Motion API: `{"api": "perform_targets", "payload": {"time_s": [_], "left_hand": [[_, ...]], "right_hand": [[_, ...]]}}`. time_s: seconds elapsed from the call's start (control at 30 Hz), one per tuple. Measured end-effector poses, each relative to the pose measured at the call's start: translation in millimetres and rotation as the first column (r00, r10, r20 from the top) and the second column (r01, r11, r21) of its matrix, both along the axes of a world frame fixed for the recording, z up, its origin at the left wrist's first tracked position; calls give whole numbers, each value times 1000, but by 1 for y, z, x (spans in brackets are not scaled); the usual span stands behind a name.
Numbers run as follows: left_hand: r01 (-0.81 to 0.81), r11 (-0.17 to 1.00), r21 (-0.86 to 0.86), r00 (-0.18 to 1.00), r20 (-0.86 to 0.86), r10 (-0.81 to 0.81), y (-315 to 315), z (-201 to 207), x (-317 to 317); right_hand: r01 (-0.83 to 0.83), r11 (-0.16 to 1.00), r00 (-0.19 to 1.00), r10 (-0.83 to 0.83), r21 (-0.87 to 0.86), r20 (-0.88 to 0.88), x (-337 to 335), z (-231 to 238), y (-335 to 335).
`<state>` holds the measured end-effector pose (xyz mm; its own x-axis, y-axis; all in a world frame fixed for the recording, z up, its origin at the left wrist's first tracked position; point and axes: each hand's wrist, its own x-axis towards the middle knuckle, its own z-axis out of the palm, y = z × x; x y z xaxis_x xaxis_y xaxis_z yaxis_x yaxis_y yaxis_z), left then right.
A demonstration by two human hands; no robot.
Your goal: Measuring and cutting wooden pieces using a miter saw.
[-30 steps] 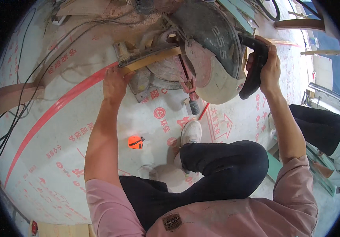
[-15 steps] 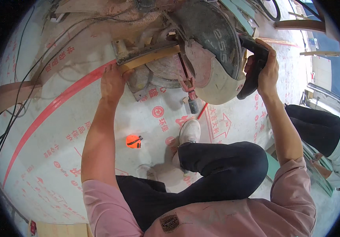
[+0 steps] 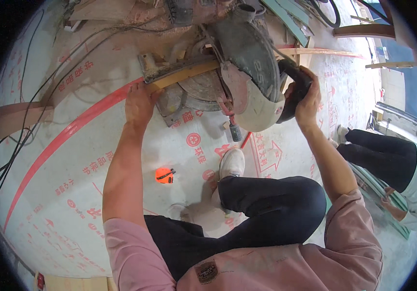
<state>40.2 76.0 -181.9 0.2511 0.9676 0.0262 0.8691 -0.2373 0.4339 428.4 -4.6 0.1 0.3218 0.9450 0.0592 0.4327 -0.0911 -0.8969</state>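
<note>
A miter saw (image 3: 247, 58) with a dark blade guard and a pale lower guard stands on the floor in front of me. My right hand (image 3: 308, 102) is wrapped round its black handle (image 3: 293, 89). With my left hand (image 3: 139, 103) I grip the left end of a narrow wooden strip (image 3: 184, 75), which lies along the saw's fence (image 3: 169, 68). The strip's right end reaches under the blade guard, where the guard hides the blade and the cut spot. Below the guard, a clamp-like knob (image 3: 235, 132) sticks out from the saw base (image 3: 169, 104).
An orange tape measure (image 3: 165, 175) lies on the printed floor sheeting near my shoe (image 3: 232, 163). Black cables (image 3: 48, 87) run along the left. Green-edged boards (image 3: 286, 22) lie at the back right. Another person (image 3: 388, 160) bends over green strips at the right.
My right hand has brought the saw handle and head down and to the left, so the guard sits closer to the strip. My left hand and the strip stay nearly still.
</note>
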Motion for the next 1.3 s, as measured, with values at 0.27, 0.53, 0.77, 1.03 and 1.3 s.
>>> {"api": "perform_targets", "payload": {"time_s": [0.27, 0.53, 0.77, 1.03, 1.3], "left_hand": [[45, 998, 42, 990, -137, -39, -4, 9, -11], [196, 967, -162, 958, -179, -224, -19, 35, -12], [46, 901, -431, 998, 66, -20, -65, 81, -30], [-99, 777, -622, 917, 247, 315, -103, 116, -55], [-128, 744, -656, 911, 218, 349, -109, 129, -47]], "right_hand": [[35, 989, 996, -23, -146, 85, -2, 49, 44], [-437, 826, 893, 444, -355, -65, -10, 189, 186], [-414, 753, 884, 196, -512, -425, 141, -1, 147], [-161, 835, 468, -405, -527, -785, -22, -184, 68], [161, 801, 307, -595, -576, -742, -56, -167, 74]]}}
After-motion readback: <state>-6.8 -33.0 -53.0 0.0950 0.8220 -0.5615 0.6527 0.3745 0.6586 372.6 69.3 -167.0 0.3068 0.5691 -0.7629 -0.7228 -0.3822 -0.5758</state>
